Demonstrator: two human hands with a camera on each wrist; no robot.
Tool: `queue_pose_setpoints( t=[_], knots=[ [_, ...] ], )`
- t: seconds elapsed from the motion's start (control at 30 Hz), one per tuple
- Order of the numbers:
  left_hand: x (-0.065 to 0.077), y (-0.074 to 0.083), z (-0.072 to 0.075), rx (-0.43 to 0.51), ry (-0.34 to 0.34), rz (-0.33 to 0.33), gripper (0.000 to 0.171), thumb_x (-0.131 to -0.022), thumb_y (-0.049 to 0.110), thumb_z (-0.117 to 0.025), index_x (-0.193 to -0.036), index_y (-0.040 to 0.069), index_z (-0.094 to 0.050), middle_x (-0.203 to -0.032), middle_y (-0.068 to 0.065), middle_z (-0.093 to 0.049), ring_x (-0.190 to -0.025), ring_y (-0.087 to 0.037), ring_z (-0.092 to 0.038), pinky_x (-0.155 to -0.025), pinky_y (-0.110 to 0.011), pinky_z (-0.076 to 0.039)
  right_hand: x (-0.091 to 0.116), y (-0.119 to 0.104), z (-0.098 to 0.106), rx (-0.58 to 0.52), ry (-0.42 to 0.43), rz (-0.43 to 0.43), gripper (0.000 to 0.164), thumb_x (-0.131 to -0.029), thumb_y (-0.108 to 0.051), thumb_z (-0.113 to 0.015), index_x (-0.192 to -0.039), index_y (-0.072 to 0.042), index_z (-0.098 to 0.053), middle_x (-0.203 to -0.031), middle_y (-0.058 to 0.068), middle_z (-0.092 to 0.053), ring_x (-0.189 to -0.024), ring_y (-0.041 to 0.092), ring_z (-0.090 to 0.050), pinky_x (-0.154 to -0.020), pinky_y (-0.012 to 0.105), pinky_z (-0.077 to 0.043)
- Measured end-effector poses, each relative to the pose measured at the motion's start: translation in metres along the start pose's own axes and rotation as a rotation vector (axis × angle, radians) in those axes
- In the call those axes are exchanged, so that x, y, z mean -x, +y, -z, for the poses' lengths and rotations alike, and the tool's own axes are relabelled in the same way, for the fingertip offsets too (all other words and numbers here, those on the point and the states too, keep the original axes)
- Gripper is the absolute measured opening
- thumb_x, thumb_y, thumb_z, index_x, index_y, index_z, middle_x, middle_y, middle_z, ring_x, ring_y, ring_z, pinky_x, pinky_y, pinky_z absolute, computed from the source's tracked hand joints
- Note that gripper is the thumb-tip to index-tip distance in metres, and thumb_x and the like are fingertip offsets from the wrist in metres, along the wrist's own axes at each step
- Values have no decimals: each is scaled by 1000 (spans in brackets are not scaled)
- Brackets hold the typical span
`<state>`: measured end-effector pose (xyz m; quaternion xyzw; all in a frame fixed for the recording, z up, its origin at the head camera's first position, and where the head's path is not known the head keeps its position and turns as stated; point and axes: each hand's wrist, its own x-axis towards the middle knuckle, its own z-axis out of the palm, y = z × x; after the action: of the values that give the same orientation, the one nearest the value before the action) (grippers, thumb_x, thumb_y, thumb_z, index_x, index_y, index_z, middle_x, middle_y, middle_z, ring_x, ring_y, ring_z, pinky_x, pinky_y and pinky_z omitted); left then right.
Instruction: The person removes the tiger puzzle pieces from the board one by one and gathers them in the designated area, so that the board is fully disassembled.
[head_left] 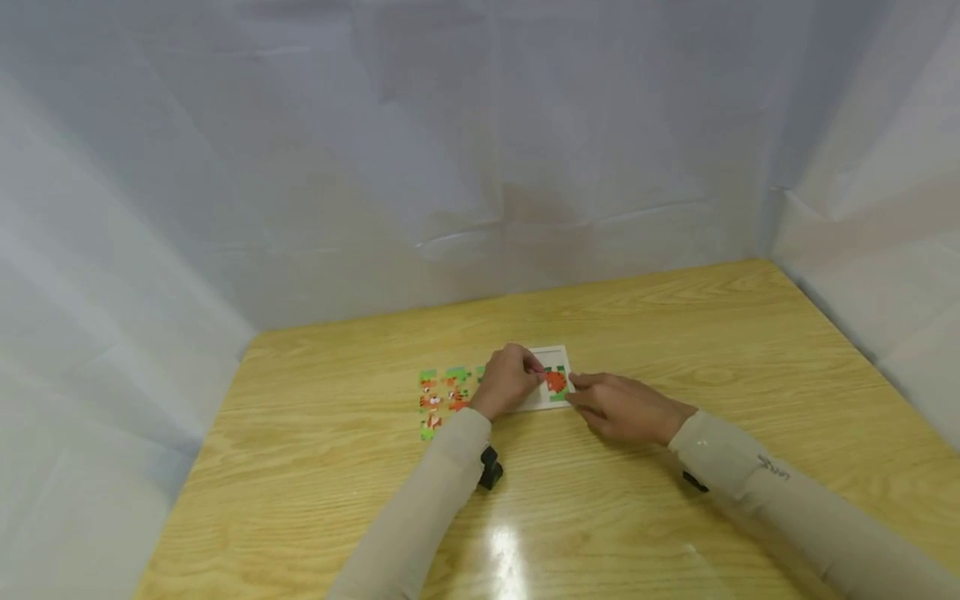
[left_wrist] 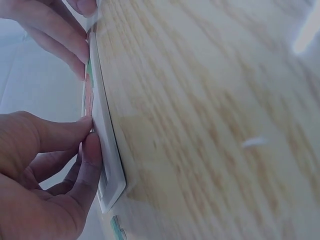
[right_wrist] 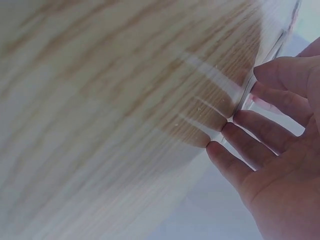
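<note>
A white puzzle tray (head_left: pixel 536 403) lies flat on the table, with orange-and-green puzzle pieces (head_left: pixel 556 382) in its right end. My left hand (head_left: pixel 510 381) is over the tray's left part. In the left wrist view, the thumb and forefinger of that left hand (left_wrist: pixel 50 165) pinch at the edge of an orange puzzle piece, mostly hidden by the fingertips. At the tray's right edge, the fairly straight fingers of my right hand (head_left: pixel 622 407) touch the rim. The right wrist view shows the right hand (right_wrist: pixel 280 130) with several fingertips resting on the tabletop by the tray.
Several loose puzzle pieces (head_left: pixel 431 402) with an orange animal picture lie in rows left of the tray, partly hidden by my left hand and sleeve. The wooden table (head_left: pixel 337 500) meets white sheeting (head_left: pixel 360 167) at the back and sides.
</note>
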<state>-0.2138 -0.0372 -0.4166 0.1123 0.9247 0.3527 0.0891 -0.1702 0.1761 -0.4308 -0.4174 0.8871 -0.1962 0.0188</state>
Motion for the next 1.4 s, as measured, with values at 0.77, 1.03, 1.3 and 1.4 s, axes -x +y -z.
queue_pose_setpoints(
  t=[0.77, 1.03, 1.3, 1.4],
  knots=[
    [4, -3, 1, 44, 23, 38, 8, -95, 8, -72, -90, 5, -77, -84, -3, -70, -72, -15, -60, -64, -28, -49, -4, -1, -4, 21, -2, 16, 27, -96, 4, -61, -120, 2, -71, -136, 34, -55, -121, 43, -60, -85, 45, -57],
    [5, -6, 0, 64, 40, 31, 6, -94, 10, -73, -91, 6, -76, -85, -3, -70, -75, -14, -62, -68, -30, -52, -4, -2, -2, 6, -13, 5, 28, -96, 4, -61, -122, 3, -71, -137, 34, -54, -122, 43, -59, -87, 46, -57],
    [6, -6, 1, 70, 46, 41, 6, -94, 11, -73, -90, 8, -76, -83, -1, -68, -75, -14, -61, -69, -30, -52, -5, 0, -3, -3, -14, 7, 27, -94, 6, -61, -119, 1, -72, -137, 34, -54, -122, 43, -59, -79, 38, -56],
    [8, -6, 0, 77, 52, 35, 6, -95, 10, -72, -91, 8, -75, -84, -1, -68, -76, -14, -61, -69, -30, -52, -5, 1, -4, -2, -13, 13, 26, -93, 6, -61, -116, 0, -73, -136, 34, -54, -122, 44, -59, -74, 35, -54]
  ],
)
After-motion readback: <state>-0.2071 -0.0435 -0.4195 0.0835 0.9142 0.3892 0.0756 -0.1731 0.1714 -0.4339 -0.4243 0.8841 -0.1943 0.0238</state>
